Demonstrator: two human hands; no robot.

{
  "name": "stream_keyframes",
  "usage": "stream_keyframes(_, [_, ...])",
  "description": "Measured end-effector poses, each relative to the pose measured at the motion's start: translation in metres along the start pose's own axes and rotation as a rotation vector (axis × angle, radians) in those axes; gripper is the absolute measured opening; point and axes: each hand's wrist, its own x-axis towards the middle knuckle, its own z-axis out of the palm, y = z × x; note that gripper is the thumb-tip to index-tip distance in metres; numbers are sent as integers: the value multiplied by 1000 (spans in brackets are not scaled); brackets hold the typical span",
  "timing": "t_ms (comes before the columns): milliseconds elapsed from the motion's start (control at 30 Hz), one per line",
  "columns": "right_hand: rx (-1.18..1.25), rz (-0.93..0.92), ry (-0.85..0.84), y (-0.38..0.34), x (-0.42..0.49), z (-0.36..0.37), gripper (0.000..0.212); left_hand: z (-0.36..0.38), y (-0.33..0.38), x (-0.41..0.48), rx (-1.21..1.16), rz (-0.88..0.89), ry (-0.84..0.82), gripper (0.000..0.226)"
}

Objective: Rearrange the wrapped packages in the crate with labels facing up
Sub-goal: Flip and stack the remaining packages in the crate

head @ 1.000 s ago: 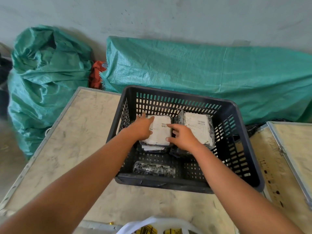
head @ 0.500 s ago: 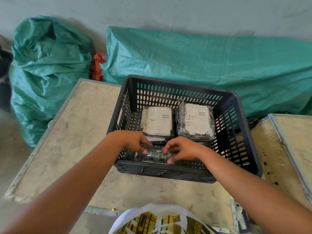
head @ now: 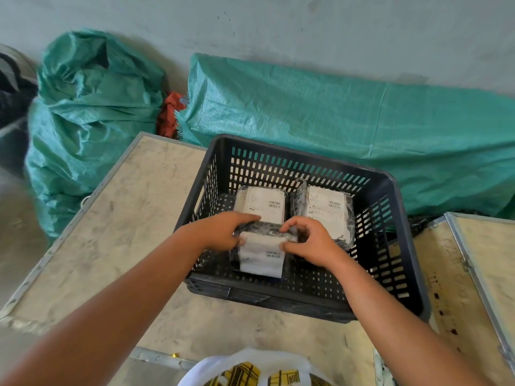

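A black slatted crate (head: 390, 188) stands on a pale board table (head: 117, 232). Two plastic-wrapped packages lie at its far side with white labels up: one at the left (head: 263, 203), one at the right (head: 326, 208). A third wrapped package (head: 262, 256) is held tilted over the crate's near half, its white label facing me. My left hand (head: 223, 232) grips its upper left edge and my right hand (head: 309, 240) grips its upper right edge. The part of the crate floor under the held package is hidden.
Large green woven sacks lie behind the table: one bulging at the left (head: 92, 112), one long along the wall (head: 334, 121), with red cloth (head: 170, 112) between them. A second board table (head: 479, 274) adjoins on the right. My white and yellow shirt (head: 250, 371) shows at the bottom.
Both hands left the far-left package, came to the crate's near side, and took hold of the dark package lying there. It is now lifted and turned so its white label shows.
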Motion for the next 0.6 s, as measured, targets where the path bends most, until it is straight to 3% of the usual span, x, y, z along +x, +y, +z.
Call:
stream_keyframes(133, [294,76,180,-2,-1,-20,29,-3,8,-1,-140,111,251,90])
stream_keyframes(233, [525,103,242,-5,-1,-32,27,-7,15,-2,-106,166,246,106])
stream_keyframes(367, [610,68,327,-6,2,-30,25,-9,19,0,-103,162,266,104])
stream_keyframes(500, [528,-111,404,-7,4,-20,66,-8,16,5,-197,104,278,101])
stream_keyframes(600, [240,-163,318,-9,5,-8,96,-8,18,14,-314,65,297,101])
